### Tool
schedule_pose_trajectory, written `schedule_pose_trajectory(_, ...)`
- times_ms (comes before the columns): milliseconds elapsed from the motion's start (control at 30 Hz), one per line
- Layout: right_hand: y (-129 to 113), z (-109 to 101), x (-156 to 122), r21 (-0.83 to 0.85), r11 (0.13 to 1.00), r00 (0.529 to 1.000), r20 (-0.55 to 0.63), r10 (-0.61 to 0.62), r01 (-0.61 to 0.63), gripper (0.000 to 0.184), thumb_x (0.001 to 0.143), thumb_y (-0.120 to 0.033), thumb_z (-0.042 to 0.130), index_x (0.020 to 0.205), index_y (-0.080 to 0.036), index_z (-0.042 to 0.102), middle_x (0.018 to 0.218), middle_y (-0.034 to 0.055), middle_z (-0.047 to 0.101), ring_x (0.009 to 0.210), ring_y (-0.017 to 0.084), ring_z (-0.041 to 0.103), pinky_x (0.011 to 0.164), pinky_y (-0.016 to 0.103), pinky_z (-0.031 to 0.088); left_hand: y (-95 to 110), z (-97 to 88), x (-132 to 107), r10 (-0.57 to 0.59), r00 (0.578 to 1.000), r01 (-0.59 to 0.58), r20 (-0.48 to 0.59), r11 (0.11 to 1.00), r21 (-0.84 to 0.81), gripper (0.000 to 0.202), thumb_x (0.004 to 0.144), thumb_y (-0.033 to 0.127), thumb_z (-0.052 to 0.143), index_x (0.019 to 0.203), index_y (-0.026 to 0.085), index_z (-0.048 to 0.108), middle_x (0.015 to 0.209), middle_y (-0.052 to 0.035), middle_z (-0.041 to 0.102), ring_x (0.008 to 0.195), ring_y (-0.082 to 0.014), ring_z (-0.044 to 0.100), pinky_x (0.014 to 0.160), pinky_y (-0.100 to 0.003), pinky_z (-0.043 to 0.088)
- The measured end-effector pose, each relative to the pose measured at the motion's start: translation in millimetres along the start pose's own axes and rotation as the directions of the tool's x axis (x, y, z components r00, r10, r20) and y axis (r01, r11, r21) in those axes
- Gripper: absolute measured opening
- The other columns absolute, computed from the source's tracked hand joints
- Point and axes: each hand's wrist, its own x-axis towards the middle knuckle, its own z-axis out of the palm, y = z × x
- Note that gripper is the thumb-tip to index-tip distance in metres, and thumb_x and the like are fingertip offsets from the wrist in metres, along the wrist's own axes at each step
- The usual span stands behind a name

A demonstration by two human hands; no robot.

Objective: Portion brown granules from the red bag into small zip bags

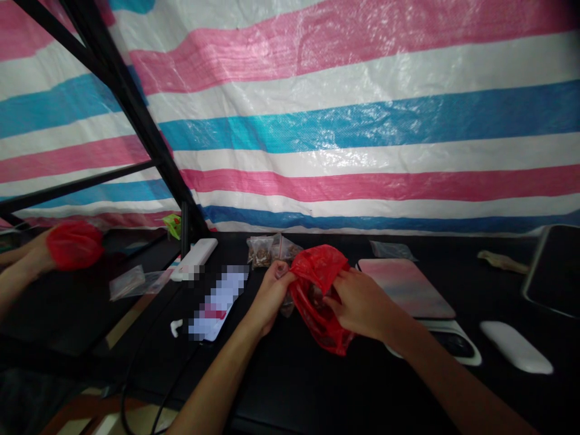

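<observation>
A crumpled red plastic bag (319,296) rests on the black desk (317,386) in front of me. My left hand (270,297) is closed, pinching the bag's left edge together with a small clear packet. My right hand (360,305) is closed on the bag's right side, fingers curled into the plastic. Dark contents show faintly through the red film. Just behind the bag lie two small clear zip bags (270,249) holding brown bits.
A phone (220,300), a white power bank (196,258) and a white earbud (174,328) lie to the left. A pink pad (408,285) and white mouse (515,346) lie right. A mirror at left reflects a hand with the red bag (75,243). Striped tarp hangs behind.
</observation>
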Motion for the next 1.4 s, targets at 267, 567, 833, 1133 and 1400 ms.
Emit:
schedule_pose_trajectory(267, -4.2, -0.3, -0.8, -0.035, 0.999, 1.000, -0.020, 0.015, -0.016, 0.024, 0.088, -0.023, 0.060, 0.107, -0.016, 0.072, 0.112, 0.0136, 0.076, 0.106, 0.031, 0.069, 0.094, 0.041, 0.048, 1.6, 1.0, 0.5, -0.079, 0.997, 0.080, 0.017, 0.984, -0.159, 0.023, 0.067, 0.024, 0.071, 0.085, 0.018, 0.057, 0.070, 0.0040, 0.059, 0.058, -0.0104, 0.053, 0.057, -0.023, 0.039)
schedule_pose_trajectory(567, -6.3, 0.1, 0.4, -0.100, 0.993, 0.998, -0.021, 0.052, -0.054, 0.026, 0.088, -0.024, 0.056, 0.107, -0.016, 0.072, 0.110, 0.0137, 0.076, 0.103, 0.031, 0.070, 0.091, 0.041, 0.048, 0.7, -1.3, 4.5, -0.069, 0.997, 0.060, -0.041, 0.981, -0.185, 0.025, 0.061, 0.022, 0.077, 0.079, 0.016, 0.061, 0.065, 0.0031, 0.062, 0.055, -0.0110, 0.055, 0.057, -0.023, 0.041)
schedule_pose_trajectory(833, -1.8, 5.1, 1.2, -0.091, 0.995, 0.998, -0.049, 0.048, -0.052, 0.027, 0.089, -0.022, 0.055, 0.109, -0.016, 0.072, 0.111, 0.0137, 0.075, 0.106, 0.030, 0.069, 0.096, 0.040, 0.046, 0.1, -0.5, 4.7, -0.054, 0.997, 0.045, -0.049, 0.986, -0.159, 0.024, 0.063, 0.021, 0.075, 0.082, 0.016, 0.061, 0.070, 0.0025, 0.064, 0.059, -0.0108, 0.057, 0.059, -0.022, 0.043)
schedule_pose_trajectory(1133, -1.7, 5.1, 1.8, -0.067, 0.996, 0.996, -0.068, 0.057, -0.062, 0.023, 0.090, -0.025, 0.057, 0.106, -0.017, 0.072, 0.111, 0.0126, 0.076, 0.105, 0.030, 0.070, 0.094, 0.042, 0.047, 1.3, 0.2, 3.7, -0.166, 0.986, 0.168, 0.028, 0.968, -0.185, 0.025, 0.068, 0.027, 0.072, 0.088, 0.017, 0.061, 0.067, 0.0028, 0.062, 0.053, -0.0113, 0.055, 0.057, -0.023, 0.045)
schedule_pose_trajectory(1400, 7.0, -4.7, 1.4, -0.090, 0.991, 0.993, -0.058, 0.099, -0.104, 0.019, 0.087, -0.020, 0.055, 0.096, -0.015, 0.071, 0.099, 0.0150, 0.076, 0.093, 0.030, 0.071, 0.083, 0.039, 0.047, -0.8, -6.8, 6.4, 0.181, 0.975, -0.144, -0.131, 0.958, 0.248, 0.023, 0.084, 0.039, 0.068, 0.083, 0.020, 0.055, 0.068, 0.0031, 0.057, 0.059, -0.0117, 0.055, 0.056, -0.021, 0.042)
